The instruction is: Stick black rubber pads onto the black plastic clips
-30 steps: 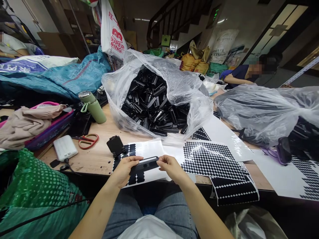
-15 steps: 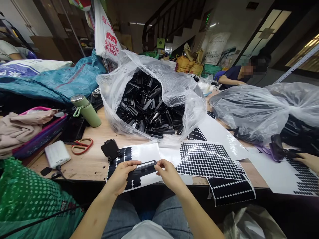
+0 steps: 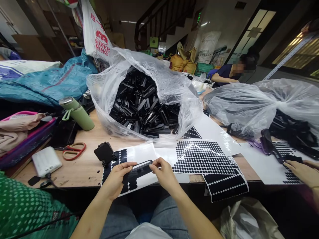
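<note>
Between my two hands is a long, flat black plastic piece (image 3: 138, 170) with a pale strip along its upper edge. My left hand (image 3: 122, 175) grips its left end, thumb and fingers closed on it. At the right end, my right hand (image 3: 159, 167) pinches the corner between thumb and fingertips. Beneath them lies a white backing sheet of black stickers (image 3: 143, 152), partly hidden by my hands. A small black folding stand (image 3: 105, 153) is just beyond my left hand. Right of my right hand lies a sheet of round black dots (image 3: 201, 156).
A clear plastic bag (image 3: 99, 89) full of black plastic parts (image 3: 139, 103) stands ahead. Red-handled scissors (image 3: 74, 151), a white power bank (image 3: 46, 161) and a green flask (image 3: 79, 114) are at left. At right, a co-worker's hands (image 3: 299, 171) work over another sheet near a second bag (image 3: 236, 103).
The view has shifted slightly, so most things sit further left. Both my hands keep hold of the black plastic piece. The co-worker's hands at right have come further into view.
</note>
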The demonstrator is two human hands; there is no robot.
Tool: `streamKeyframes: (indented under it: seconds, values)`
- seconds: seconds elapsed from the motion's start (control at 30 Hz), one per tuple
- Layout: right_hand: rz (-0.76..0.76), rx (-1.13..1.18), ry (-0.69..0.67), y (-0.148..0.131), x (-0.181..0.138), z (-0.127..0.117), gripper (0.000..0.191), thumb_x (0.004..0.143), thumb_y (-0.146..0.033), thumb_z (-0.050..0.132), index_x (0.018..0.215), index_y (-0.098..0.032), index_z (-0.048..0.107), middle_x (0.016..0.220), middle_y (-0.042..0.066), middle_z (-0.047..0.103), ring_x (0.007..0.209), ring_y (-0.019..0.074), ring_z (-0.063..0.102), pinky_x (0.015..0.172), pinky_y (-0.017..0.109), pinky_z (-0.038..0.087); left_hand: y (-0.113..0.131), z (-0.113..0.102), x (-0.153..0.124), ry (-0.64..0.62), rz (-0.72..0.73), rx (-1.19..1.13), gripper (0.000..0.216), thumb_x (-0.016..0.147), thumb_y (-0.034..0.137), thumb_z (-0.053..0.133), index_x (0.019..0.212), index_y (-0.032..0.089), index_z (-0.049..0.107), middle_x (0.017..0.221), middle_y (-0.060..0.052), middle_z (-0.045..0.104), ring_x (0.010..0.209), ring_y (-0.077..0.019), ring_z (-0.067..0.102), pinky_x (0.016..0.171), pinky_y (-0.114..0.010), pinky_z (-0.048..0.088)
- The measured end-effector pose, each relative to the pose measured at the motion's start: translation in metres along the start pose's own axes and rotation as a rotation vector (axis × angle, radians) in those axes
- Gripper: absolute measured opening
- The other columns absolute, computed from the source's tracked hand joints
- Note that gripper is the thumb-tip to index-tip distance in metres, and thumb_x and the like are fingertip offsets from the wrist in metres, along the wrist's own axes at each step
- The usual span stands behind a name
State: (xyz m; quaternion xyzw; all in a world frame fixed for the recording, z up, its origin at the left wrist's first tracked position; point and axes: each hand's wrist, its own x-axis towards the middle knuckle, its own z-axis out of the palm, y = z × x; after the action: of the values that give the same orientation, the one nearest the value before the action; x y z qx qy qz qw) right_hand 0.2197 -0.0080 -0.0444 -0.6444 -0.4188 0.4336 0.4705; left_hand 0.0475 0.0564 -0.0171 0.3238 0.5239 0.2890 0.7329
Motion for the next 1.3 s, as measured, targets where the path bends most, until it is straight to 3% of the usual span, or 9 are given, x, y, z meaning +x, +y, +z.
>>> streamKeyframes:
  seconds: [0.1,0.27,0.47,0.67,0.9,0.97,1.1,1.2,1.3]
  values:
    - [-0.061,-0.023,0.038,0.005,0.021,-0.002,0.020,0.078,-0.036,0.054,0.084,-0.022,0.041,0.080,0.000,0.056,0.068,0.0141,0.054,0.064,0.028,0.046,-0.001,-0.003,0.002,0.005,0.000,-0.035,0.018,0.060,0.015,0.068,0.078,0.015,0.069,0.069,-0.005,0.069,0.062,-0.0143,0.061,0.058,-0.021,0.047]
    - [-0.172,-0.493,0.221,-0.010,0.112,-0.015,0.011,0.087,-0.024,0.037,0.089,-0.019,0.047,0.105,0.010,0.055,0.102,0.0194,0.048,0.088,0.033,0.036,-0.002,-0.004,0.007,0.056,0.009,-0.074,0.016,0.062,0.011,0.066,0.077,0.014,0.069,0.066,-0.004,0.068,0.059,-0.0117,0.060,0.056,-0.018,0.047]
    - [-0.097,-0.542,0.054,0.000,0.179,-0.005,0.011,0.067,-0.006,0.059,0.067,-0.017,0.056,0.086,0.009,0.064,0.096,0.0236,0.053,0.084,0.035,0.035,-0.001,-0.011,0.004,0.148,0.021,-0.074,0.015,0.062,0.007,0.060,0.072,0.013,0.070,0.067,-0.005,0.068,0.058,-0.0115,0.060,0.055,-0.017,0.047]
    - [-0.182,-0.373,0.029,0.013,0.174,-0.021,0.009,0.073,-0.020,0.056,0.079,-0.017,0.062,0.084,0.005,0.066,0.083,0.0178,0.057,0.077,0.029,0.040,-0.003,-0.027,0.014,0.183,0.075,-0.010,0.018,0.057,0.013,0.061,0.072,0.015,0.072,0.073,-0.006,0.070,0.065,-0.0166,0.062,0.059,-0.023,0.048]
    - [-0.332,-0.106,-0.018,-0.025,0.147,-0.047,0.034,0.078,-0.041,0.049,0.099,-0.016,0.061,0.094,0.004,0.063,0.084,0.0139,0.057,0.076,0.025,0.043,0.003,-0.017,0.024,0.224,0.325,-0.089,0.033,0.055,0.041,0.069,0.070,0.012,0.072,0.074,-0.007,0.069,0.080,-0.0207,0.060,0.073,-0.026,0.046]
    - [-0.296,-0.053,-0.219,-0.040,0.134,-0.046,0.033,0.074,-0.041,0.055,0.095,-0.017,0.063,0.088,0.002,0.064,0.079,0.0135,0.058,0.073,0.026,0.044,0.006,-0.016,0.020,0.197,0.294,-0.133,0.047,0.059,0.054,0.066,0.077,0.010,0.071,0.074,-0.008,0.069,0.080,-0.0216,0.061,0.075,-0.029,0.046]
    - [-0.036,-0.019,-0.873,-0.057,0.113,-0.026,0.028,0.062,-0.035,0.071,0.080,-0.014,0.068,0.074,0.001,0.065,0.069,0.0124,0.057,0.068,0.026,0.044,0.006,-0.016,0.013,0.059,0.314,-0.171,0.058,0.061,0.062,0.062,0.085,0.010,0.070,0.079,-0.010,0.070,0.085,-0.0259,0.062,0.077,-0.033,0.047]
    - [0.071,0.061,-0.908,-0.053,0.109,-0.001,0.028,0.059,-0.034,0.073,0.078,-0.014,0.069,0.071,0.000,0.065,0.066,0.0105,0.056,0.066,0.024,0.043,0.000,-0.016,0.011,0.042,0.355,-0.066,0.049,0.057,0.050,0.073,0.085,0.010,0.069,0.081,-0.010,0.070,0.085,-0.0268,0.063,0.078,-0.034,0.047]
    - [0.124,0.158,-0.859,-0.047,0.109,0.019,0.028,0.058,-0.035,0.074,0.076,-0.014,0.068,0.070,0.000,0.064,0.064,0.0096,0.056,0.064,0.022,0.043,-0.009,-0.016,0.011,0.161,0.430,0.000,0.048,0.052,0.036,0.079,0.092,0.012,0.066,0.091,-0.009,0.069,0.090,-0.0241,0.062,0.082,-0.032,0.046]
